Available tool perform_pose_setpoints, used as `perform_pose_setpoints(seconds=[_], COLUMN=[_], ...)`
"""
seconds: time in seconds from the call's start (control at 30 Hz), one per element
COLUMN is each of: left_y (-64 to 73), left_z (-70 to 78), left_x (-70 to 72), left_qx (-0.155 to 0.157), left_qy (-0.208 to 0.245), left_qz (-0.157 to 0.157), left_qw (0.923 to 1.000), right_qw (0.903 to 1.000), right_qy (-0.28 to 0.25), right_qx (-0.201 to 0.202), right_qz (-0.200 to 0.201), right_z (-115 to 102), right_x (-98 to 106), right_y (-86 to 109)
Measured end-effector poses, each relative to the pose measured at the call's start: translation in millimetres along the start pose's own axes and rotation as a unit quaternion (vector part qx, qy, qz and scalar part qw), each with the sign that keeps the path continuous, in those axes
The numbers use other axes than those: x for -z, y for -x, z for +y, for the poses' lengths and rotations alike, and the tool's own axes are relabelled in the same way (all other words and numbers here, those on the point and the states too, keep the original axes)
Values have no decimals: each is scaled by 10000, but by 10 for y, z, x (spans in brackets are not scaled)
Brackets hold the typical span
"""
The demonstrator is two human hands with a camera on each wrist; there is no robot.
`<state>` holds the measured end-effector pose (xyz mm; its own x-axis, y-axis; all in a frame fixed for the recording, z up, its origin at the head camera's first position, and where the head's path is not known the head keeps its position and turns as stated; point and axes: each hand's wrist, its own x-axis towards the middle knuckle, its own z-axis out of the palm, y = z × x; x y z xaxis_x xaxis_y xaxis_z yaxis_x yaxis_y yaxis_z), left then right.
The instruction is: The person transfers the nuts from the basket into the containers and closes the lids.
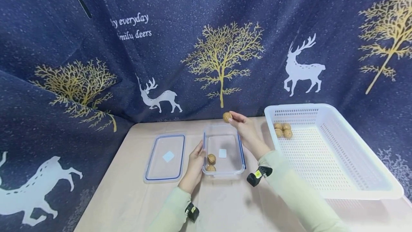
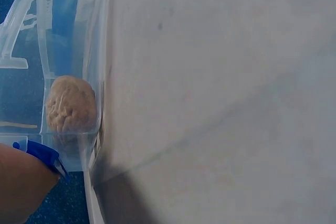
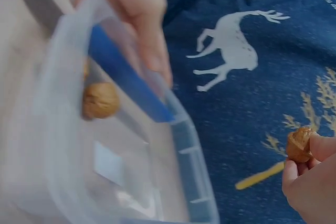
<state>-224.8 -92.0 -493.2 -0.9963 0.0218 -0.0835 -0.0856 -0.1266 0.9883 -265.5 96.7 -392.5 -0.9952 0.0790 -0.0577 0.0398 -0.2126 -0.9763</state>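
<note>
Pinched between the thumb and fingers of my right hand [image 1: 246, 128] is a walnut [image 1: 227, 117], raised above the far edge of a clear plastic food container [image 1: 225, 170]. Two walnuts [image 1: 211, 159] lie inside the container, near its front left corner. My left hand [image 1: 194, 164] holds the container's left side wall, close to a blue latch [image 3: 126, 72] that shows in the right wrist view. Through the clear wall in the left wrist view, a walnut [image 2: 72, 104] is visible. The container stands lidless on the table.
A clear lid [image 1: 165, 158] with a blue seal lies flat to the left. At the right stands a large white perforated basket [image 1: 322, 160], with several walnuts [image 1: 283, 130] in its far left corner. A dark blue deer-print cloth [image 1: 199, 81] hangs behind the table [image 1: 128, 189].
</note>
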Motion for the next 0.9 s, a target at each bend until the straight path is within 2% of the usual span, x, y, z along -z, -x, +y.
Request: perform_pose_setpoints(seconds=[0.17,0.4,0.47,0.7,0.9], left_y=[-5,148,159,3,-11], left_z=[-1,247,271,52,-1], left_x=[2,-29,-32,6,-1], left_qx=[2,59,45,57,20], left_qy=[-18,-17,2,-27,112], left_qz=[-12,-121,-123,-70,-13], left_qw=[10000,9999,9999,10000,9999], right_qw=[10000,9998,9996,9991,9974], right_qy=[-26,96,159,312,645], right_qx=[-79,-171,-246,-291,-291], right_qz=[13,-62,-62,-24,104], right_z=[207,434,500,699,873], right_x=[-89,-191,-209,-248,-272], right_y=[32,120,131,146,117])
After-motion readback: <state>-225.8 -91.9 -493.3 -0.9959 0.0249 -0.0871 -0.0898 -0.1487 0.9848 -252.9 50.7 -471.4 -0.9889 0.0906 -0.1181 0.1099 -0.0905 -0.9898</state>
